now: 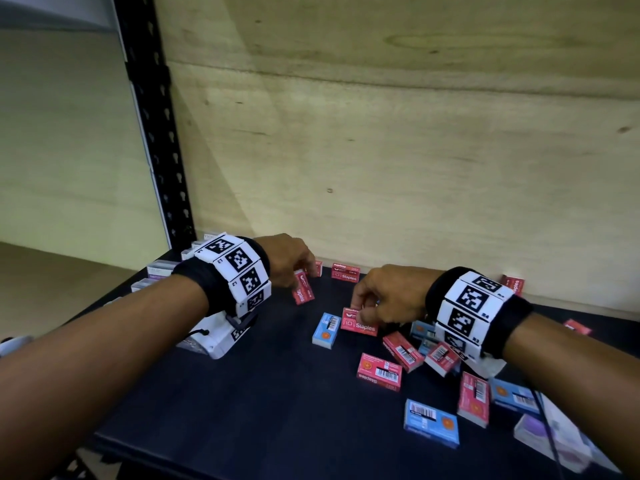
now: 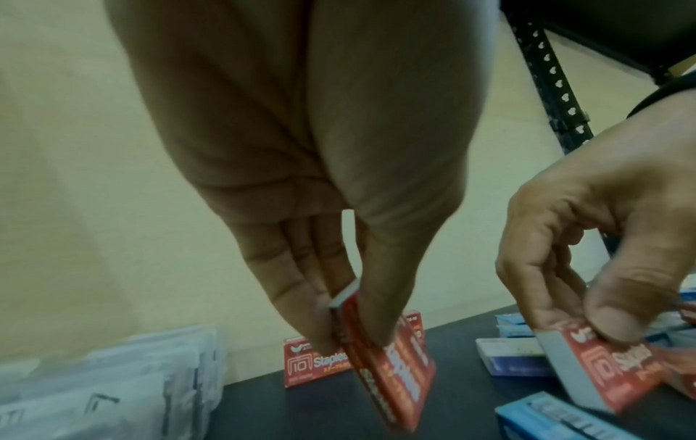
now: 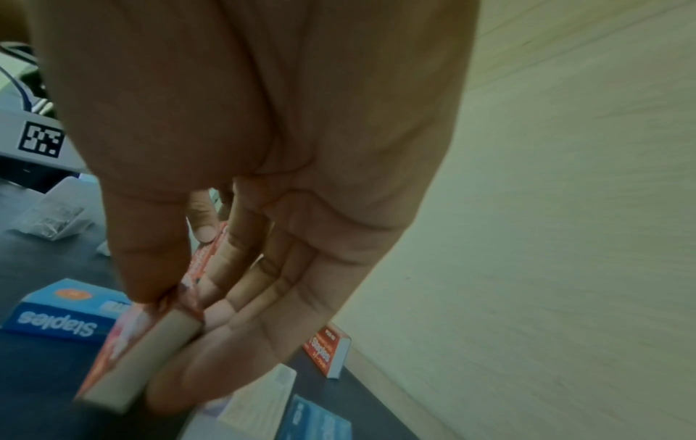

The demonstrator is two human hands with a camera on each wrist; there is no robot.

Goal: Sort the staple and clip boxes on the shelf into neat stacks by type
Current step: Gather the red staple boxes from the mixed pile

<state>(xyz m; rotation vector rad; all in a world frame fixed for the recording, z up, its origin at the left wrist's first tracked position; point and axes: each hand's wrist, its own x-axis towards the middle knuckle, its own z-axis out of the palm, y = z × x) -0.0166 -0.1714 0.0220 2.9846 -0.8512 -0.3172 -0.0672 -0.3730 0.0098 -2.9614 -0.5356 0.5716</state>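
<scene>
The plywood back wall (image 1: 381, 133) rose behind the dark shelf (image 1: 259, 393), where red and blue staple boxes lay scattered toward the right. The left hand (image 1: 287, 259) pinched one red staple box (image 1: 303, 289) on edge near the wall. The right hand (image 1: 388, 296) gripped another red box (image 1: 358, 323) mid-shelf.

Dark shelf (image 1: 242, 393) strewn with red and blue boxes (image 1: 431, 422)
</scene>
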